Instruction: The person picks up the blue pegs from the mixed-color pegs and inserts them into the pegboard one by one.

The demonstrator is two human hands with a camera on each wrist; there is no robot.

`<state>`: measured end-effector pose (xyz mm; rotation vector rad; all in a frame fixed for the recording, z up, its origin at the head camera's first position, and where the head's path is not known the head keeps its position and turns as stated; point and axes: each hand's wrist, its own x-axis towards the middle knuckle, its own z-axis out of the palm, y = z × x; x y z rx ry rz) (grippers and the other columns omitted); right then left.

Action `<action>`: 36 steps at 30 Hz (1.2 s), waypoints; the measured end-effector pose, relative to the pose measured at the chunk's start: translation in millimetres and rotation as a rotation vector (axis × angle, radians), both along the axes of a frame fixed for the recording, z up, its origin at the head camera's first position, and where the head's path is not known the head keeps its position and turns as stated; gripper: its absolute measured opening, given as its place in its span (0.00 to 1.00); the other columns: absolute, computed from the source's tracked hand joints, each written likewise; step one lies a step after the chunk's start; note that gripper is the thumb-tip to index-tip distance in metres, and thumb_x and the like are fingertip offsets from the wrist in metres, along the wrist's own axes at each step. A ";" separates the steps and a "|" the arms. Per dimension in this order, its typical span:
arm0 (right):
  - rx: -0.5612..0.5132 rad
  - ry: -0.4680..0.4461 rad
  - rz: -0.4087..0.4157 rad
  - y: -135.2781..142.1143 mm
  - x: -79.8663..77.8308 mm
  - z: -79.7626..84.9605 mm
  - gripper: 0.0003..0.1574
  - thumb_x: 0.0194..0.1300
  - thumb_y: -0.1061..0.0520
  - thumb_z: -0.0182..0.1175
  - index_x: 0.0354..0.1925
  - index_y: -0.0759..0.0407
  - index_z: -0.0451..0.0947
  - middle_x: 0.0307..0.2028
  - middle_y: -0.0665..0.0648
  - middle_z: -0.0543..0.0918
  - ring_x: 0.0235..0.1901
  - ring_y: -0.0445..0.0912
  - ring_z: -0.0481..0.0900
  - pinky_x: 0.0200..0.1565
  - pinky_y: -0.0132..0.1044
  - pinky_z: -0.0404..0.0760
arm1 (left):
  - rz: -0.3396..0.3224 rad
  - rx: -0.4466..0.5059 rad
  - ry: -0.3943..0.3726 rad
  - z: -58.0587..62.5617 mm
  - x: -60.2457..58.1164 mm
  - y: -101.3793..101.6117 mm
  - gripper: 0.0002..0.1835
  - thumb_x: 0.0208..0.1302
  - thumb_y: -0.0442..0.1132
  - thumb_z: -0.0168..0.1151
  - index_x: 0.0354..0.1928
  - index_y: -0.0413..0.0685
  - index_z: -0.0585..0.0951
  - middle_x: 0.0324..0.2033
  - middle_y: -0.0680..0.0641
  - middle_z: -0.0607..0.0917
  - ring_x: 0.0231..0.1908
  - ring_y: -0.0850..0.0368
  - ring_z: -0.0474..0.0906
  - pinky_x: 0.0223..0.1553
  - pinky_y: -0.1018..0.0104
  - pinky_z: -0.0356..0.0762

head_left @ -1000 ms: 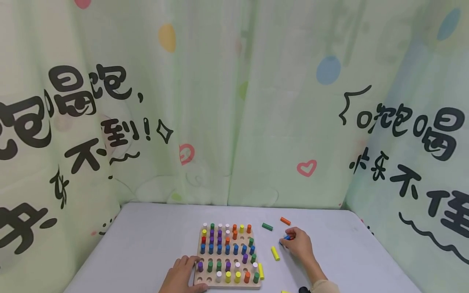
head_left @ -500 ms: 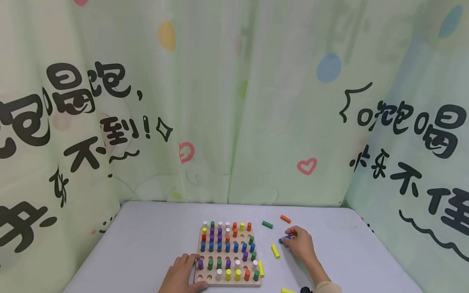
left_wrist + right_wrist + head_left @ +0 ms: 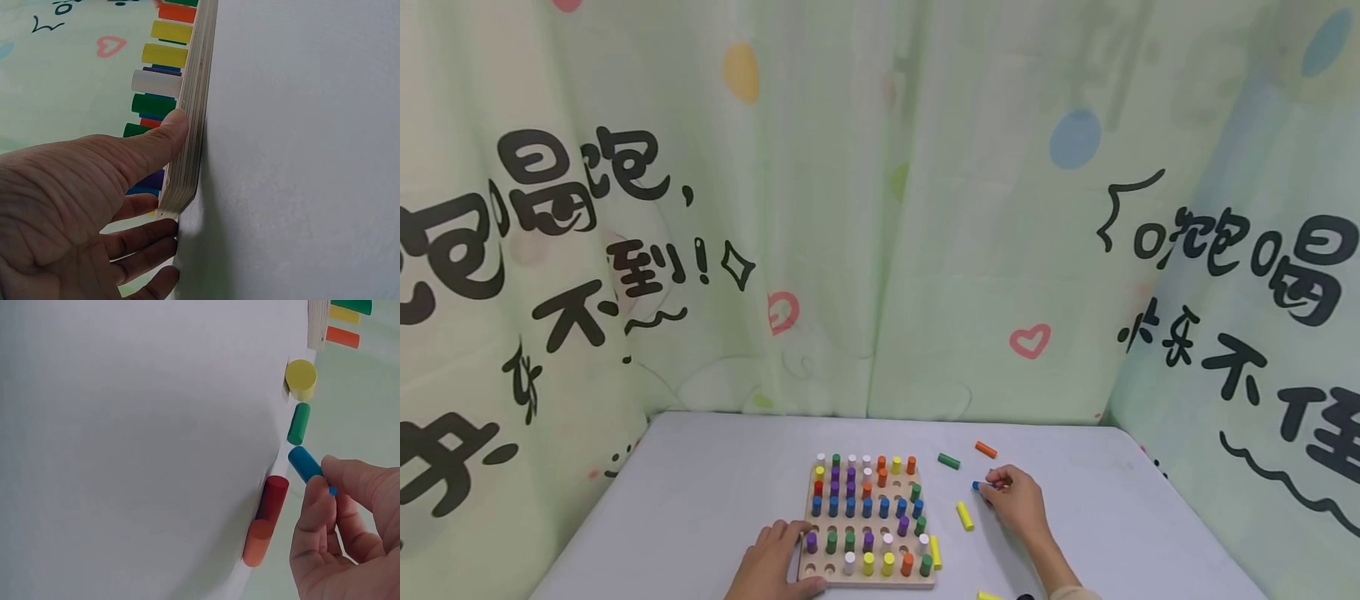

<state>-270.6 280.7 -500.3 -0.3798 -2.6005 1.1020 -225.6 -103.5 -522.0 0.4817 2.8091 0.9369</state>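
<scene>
A wooden pegboard (image 3: 859, 533) bears rows of coloured pegs, among them a full row of blue ones, with some bare holes. My left hand (image 3: 771, 562) grips its near left corner. In the left wrist view the thumb (image 3: 164, 139) presses the board's near edge, while the other fingers lie around the side. To the right of the board, my right hand (image 3: 1017, 500) pinches a blue peg (image 3: 304, 464) between thumb and fingers, above the table. Near that hand in the right wrist view lie a red peg (image 3: 273, 499) and an orange peg (image 3: 257, 544).
Loose on the white table (image 3: 700, 483) are a green peg (image 3: 949, 461), a yellow peg (image 3: 965, 516) and another yellow peg (image 3: 936, 552) against the board's right side. A further yellow peg (image 3: 988, 596) shows at the bottom edge. A printed curtain (image 3: 955, 250) surrounds the table.
The blue peg has turned a little in my right hand's fingers, so less of it shows in the head view. My left hand stays on the board's corner.
</scene>
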 end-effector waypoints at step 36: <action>-0.081 0.095 0.163 -57.7 17.8 49.0 0.09 0.63 0.59 0.72 0.35 0.60 0.80 0.33 0.53 0.83 0.31 0.43 0.78 0.31 0.32 0.77 | -0.002 0.002 -0.043 3.2 -1.0 0.1 0.41 0.54 0.59 0.77 0.62 0.41 0.75 0.48 0.44 0.77 0.46 0.44 0.71 0.53 0.37 0.74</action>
